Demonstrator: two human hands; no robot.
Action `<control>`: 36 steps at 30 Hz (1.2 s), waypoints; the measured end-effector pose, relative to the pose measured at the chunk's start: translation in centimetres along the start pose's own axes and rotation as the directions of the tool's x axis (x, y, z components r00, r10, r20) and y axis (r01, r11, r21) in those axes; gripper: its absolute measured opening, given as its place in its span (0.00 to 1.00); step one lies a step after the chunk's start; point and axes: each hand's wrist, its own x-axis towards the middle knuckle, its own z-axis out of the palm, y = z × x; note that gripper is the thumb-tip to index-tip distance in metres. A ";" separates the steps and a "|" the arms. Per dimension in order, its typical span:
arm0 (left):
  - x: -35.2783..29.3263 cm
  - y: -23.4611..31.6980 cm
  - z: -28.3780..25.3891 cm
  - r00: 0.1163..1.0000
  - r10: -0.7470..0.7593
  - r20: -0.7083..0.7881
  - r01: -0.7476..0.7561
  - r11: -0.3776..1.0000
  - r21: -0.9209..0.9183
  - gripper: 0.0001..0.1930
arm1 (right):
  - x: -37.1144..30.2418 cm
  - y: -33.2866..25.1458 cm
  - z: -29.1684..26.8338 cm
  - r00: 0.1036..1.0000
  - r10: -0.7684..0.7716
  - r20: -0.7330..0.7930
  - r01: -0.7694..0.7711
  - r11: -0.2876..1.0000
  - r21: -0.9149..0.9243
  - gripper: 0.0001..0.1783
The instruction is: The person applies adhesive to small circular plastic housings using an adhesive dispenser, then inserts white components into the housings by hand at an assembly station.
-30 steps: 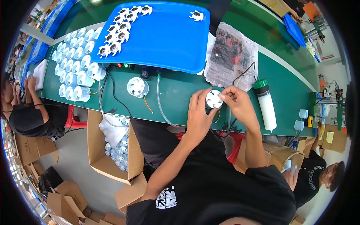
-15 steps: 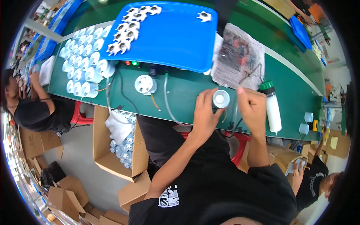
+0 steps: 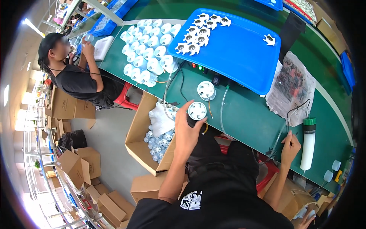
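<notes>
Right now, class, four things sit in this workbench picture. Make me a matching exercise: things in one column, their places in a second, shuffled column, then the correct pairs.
Things
1. round white fan part
2. white tube with green cap
3. blue tray
4. open cardboard box

Places
A. on the floor beside the green table, holding small white parts
B. held in the left hand
C. on the table, bearing white star-shaped pieces
D. lying on the table beyond the right hand

Pairs: 1-B, 2-D, 3-C, 4-A
</notes>
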 end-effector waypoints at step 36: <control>11.9 1.1 -15.6 0.859 0.370 0.353 -0.472 0.839 0.271 0.10 | 0.1 1.0 1.0 0.996 -0.087 0.007 0.087 0.991 -0.102 0.26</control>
